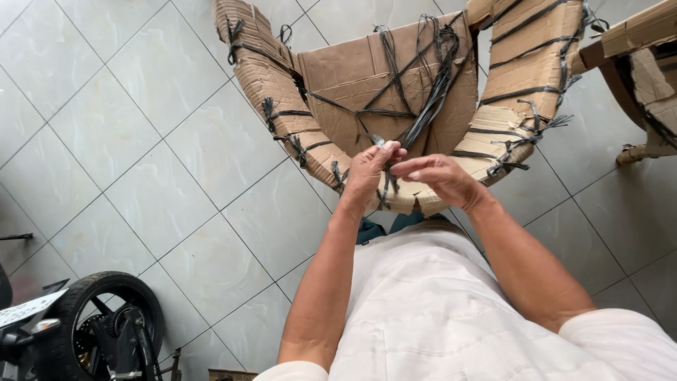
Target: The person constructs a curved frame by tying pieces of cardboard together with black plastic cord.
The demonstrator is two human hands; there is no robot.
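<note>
A curved cardboard-wrapped frame [352, 77], bound with several black straps, stands in front of me on the tiled floor. My left hand [367, 171] is at its front rim, fingertips pinched on a black strap [423, 113] that runs up across the cardboard. My right hand [441, 176] is right beside it, fingers curled over the same rim and touching the strap where it crosses the edge. Both forearms reach out from my light shirt.
Another cardboard-wrapped piece [649, 63] stands at the right. A motorcycle wheel [99, 317] and parts sit at the lower left. Pale floor tiles [141, 141] spread to the left.
</note>
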